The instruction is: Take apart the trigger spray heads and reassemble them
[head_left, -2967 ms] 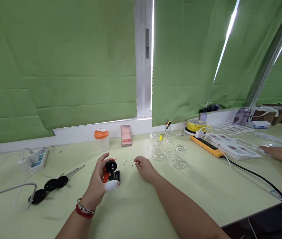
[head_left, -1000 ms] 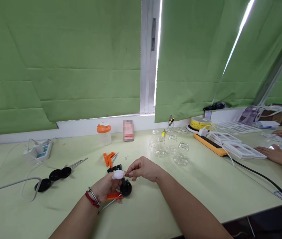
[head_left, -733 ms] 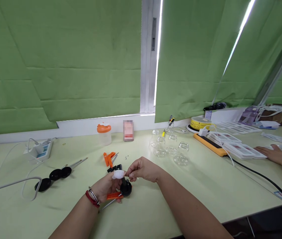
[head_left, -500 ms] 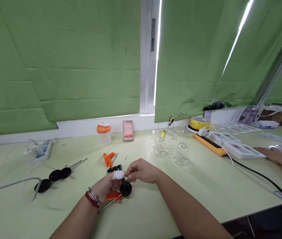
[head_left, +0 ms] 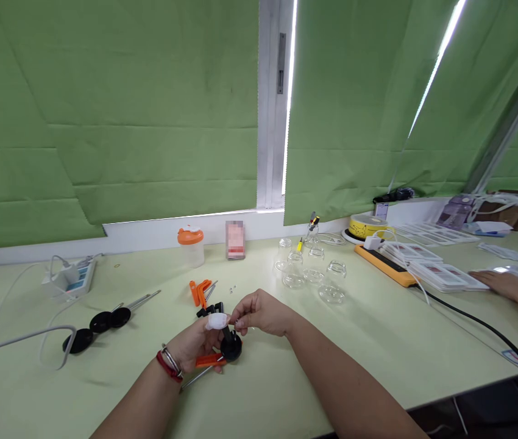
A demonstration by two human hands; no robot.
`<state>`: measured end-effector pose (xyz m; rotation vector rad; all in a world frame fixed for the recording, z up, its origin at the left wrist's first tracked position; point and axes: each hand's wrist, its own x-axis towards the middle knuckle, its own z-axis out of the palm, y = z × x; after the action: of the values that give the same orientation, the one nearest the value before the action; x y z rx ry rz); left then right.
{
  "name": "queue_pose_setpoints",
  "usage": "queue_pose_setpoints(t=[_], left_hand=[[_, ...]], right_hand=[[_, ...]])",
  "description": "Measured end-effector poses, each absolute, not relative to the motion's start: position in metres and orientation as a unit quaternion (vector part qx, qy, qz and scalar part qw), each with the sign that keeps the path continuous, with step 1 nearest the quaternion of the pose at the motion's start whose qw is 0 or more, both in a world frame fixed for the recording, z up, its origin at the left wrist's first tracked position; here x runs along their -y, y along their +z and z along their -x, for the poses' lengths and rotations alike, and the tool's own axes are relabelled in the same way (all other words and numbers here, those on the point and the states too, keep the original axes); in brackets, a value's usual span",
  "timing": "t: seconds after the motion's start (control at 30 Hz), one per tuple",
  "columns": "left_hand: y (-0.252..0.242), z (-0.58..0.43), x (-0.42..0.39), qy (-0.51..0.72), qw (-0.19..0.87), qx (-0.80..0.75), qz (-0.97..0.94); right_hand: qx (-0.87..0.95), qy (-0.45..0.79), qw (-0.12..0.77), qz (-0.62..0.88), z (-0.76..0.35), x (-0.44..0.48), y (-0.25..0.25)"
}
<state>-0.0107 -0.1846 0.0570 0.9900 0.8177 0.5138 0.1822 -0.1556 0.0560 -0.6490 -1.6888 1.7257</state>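
Note:
My left hand (head_left: 195,344), with a white wrap on its thumb, is closed round a part with a black disc (head_left: 231,349), an orange handle (head_left: 210,360) and a thin metal rod (head_left: 196,378). The fingertips of my right hand (head_left: 262,312) are pinched together just above the disc, close to the left thumb. Whatever they hold is too small to make out. Just beyond my hands lie black pieces (head_left: 216,308) and orange handles (head_left: 200,292) with metal rods. Tiny clear bits (head_left: 232,289) rest beside these.
Black discs with rods (head_left: 102,322) and a white power strip (head_left: 86,275) are at the left. An orange-lidded cup (head_left: 191,248) stands at the back. Several glass jars (head_left: 332,286) stand right of centre. Farther right are an orange power strip (head_left: 384,266) and another person's hands (head_left: 501,285).
My right hand's fingertips have shifted very slightly over the black disc. My left hand keeps its hold on the part. The other person's hands at the right have moved a little.

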Motion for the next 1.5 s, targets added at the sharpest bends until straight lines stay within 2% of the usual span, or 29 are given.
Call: queue_pose_setpoints(t=[1.5], left_hand=[[0.0572, 0.0081, 0.1869, 0.245, 0.756, -0.401, -0.455]], right_hand=[[0.666, 0.633, 0.286, 0.273, -0.1757, 0.1544, 0.0455]])
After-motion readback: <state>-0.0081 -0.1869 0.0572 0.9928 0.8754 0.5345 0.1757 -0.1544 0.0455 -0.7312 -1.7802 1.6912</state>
